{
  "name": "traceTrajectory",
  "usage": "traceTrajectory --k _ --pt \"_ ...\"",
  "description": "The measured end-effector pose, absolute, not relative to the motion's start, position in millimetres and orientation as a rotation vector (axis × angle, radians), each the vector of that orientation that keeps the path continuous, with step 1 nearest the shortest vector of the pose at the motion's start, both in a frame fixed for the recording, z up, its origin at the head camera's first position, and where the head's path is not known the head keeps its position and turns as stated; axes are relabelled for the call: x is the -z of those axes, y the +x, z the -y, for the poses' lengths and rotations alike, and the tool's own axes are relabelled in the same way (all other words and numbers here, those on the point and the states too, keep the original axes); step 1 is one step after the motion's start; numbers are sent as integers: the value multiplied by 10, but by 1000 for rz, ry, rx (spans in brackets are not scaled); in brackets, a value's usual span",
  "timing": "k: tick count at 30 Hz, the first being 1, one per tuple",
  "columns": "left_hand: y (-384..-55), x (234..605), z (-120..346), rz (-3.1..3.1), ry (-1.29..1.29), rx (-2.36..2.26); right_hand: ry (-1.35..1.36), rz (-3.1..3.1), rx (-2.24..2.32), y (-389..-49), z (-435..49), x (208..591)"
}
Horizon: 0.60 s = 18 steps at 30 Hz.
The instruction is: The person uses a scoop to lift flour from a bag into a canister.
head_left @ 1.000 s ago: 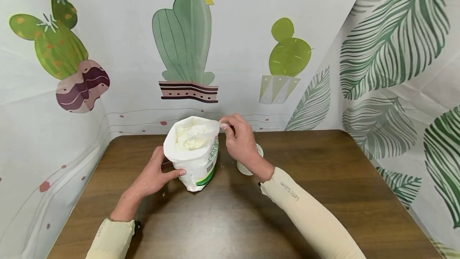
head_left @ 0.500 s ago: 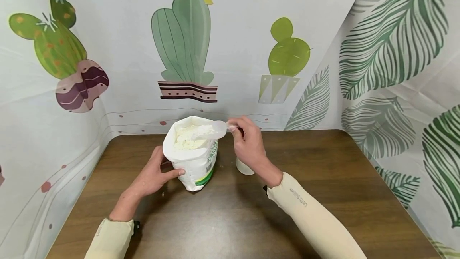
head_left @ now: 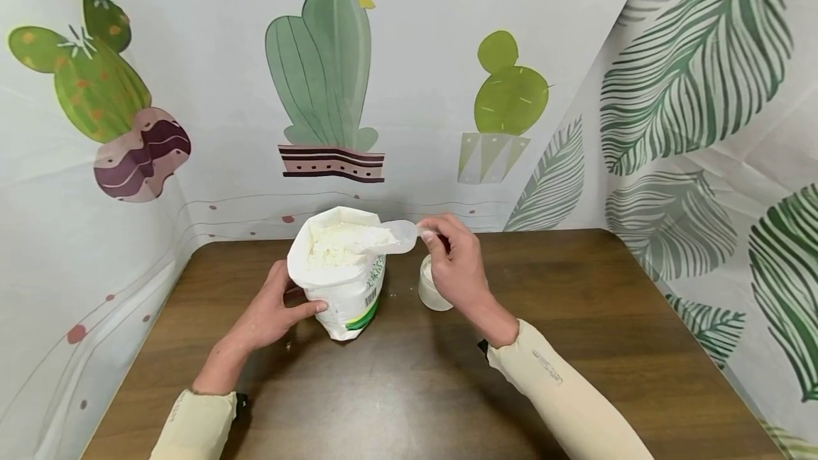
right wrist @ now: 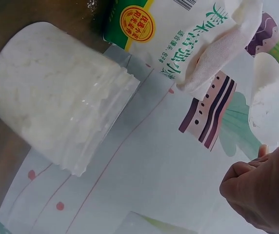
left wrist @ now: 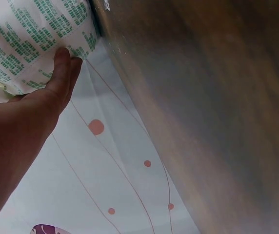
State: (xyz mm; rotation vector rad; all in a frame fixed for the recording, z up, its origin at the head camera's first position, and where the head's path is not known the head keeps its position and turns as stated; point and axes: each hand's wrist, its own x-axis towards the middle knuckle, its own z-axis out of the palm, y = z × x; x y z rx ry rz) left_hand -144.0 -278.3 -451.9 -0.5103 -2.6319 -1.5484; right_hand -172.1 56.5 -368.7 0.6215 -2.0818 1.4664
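Note:
An opened white bag [head_left: 332,306] with green print, full of white powder that looks like flour, stands on the table. My left hand [head_left: 268,314] holds its lower left side, thumb in front. In the left wrist view, fingers lie along the bag's printed wall [left wrist: 37,34]. My right hand [head_left: 461,265] pinches the handle of a translucent scoop [head_left: 402,236]. White powder lies in the scoop, which overlaps the bag's right rim in the head view. Below the right hand stands a clear jar [head_left: 431,291], partly hidden by it; the right wrist view shows white powder inside the jar [right wrist: 51,92].
The brown wooden table [head_left: 383,403] has a few white specks between bag and jar. Behind its far edge hangs a white cloth [head_left: 422,91] printed with cacti and leaves.
My right hand has drawn the scoop up out of the bag and to the right, with powder in it. More of the jar shows now. The left hand and bag stay in place.

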Motion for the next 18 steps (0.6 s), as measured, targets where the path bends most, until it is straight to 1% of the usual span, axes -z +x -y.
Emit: traceTrajectory --k 18 --pt "-1432 4510 2773 2640 -507 1554 548 2037 -1454 -1597 -1008 3787"
